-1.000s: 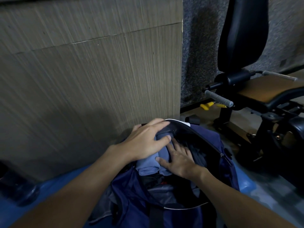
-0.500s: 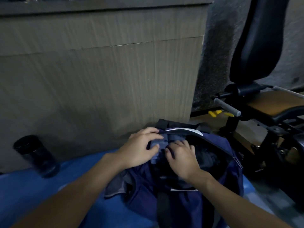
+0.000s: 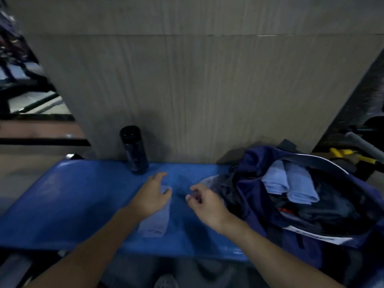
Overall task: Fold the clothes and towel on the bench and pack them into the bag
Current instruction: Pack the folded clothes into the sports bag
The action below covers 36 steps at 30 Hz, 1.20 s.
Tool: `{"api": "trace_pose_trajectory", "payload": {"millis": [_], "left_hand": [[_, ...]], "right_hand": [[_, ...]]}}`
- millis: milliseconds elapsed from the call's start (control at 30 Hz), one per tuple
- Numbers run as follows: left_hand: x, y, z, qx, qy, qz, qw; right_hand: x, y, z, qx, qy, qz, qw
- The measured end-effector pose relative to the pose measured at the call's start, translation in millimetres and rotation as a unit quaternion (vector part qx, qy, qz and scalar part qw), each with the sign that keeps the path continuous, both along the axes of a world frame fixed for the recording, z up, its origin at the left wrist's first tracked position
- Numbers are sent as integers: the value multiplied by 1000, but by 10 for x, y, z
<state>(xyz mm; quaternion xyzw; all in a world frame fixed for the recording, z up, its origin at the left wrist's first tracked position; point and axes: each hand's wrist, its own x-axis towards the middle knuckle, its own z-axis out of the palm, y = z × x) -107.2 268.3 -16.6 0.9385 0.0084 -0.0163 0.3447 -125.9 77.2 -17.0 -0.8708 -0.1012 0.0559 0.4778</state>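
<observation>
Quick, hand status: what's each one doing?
Left hand: open, resting on the cloth.
Right hand: open, loosely curled, holding nothing.

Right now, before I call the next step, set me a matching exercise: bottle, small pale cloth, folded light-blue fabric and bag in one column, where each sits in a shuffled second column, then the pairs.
Things
1. bottle
2. small pale cloth
3. folded light-blue fabric
4. bag

Places
A. inside the open bag
B. under the left hand, flat on the bench
C. at the right end of the bench, mouth open
D. upright at the back of the bench, by the wall

Pairs: 1-D, 2-B, 3-A, 4-C
</observation>
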Motion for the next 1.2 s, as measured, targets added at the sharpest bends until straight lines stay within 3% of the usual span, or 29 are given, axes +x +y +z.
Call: {"api": "trace_pose_trajectory", "payload": {"millis": [233, 433, 567, 700, 933, 1067, 1200], "left_hand": [[-128, 406, -528, -64, 81, 74, 992], [-117, 388, -662, -165, 85, 102, 977], [-103, 345, -635, -274, 129, 146, 942], [-72, 237, -434, -382, 120, 187, 897], [-30, -213, 261, -504, 88, 76, 856], [-18, -736, 632, -487, 70, 1, 871], [-5, -1389, 854, -436, 58, -53, 896]], "right_hand": [[65, 494, -381, 12, 173, 15, 985], [98, 635, -555, 42, 182, 12, 982], [73, 622, -613, 65, 179, 25, 981], [19, 552, -490, 151, 166, 38, 974], [-46, 108, 140, 307, 149, -25, 940], [-108, -365, 436, 352, 127, -38, 927], [-218, -908, 583, 355, 32, -65, 932]]}}
